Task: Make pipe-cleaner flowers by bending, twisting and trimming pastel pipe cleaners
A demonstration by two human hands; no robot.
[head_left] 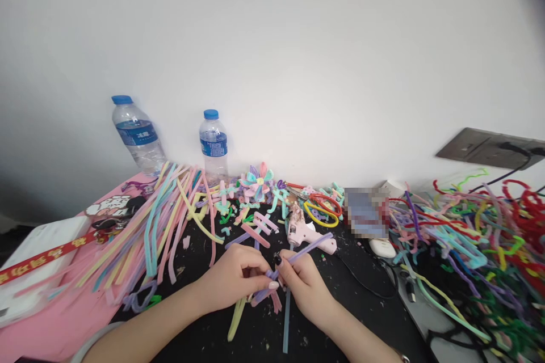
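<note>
Well, L hand [234, 276] & R hand [305, 283] fingers pinch a fuzzy lilac pipe cleaner [314, 244] over the black tabletop [374, 313]. Overtwisting might kink it; R knuckles could poss. bump the pale-pink plastic glue gun [300, 231] nearby.

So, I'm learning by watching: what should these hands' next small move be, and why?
Probably the right hand should fold the loose end of the purple strip inward while the left hand steadies it: both hands are close together at the strip's near part, and its far end sticks out straight and unheld.
</note>
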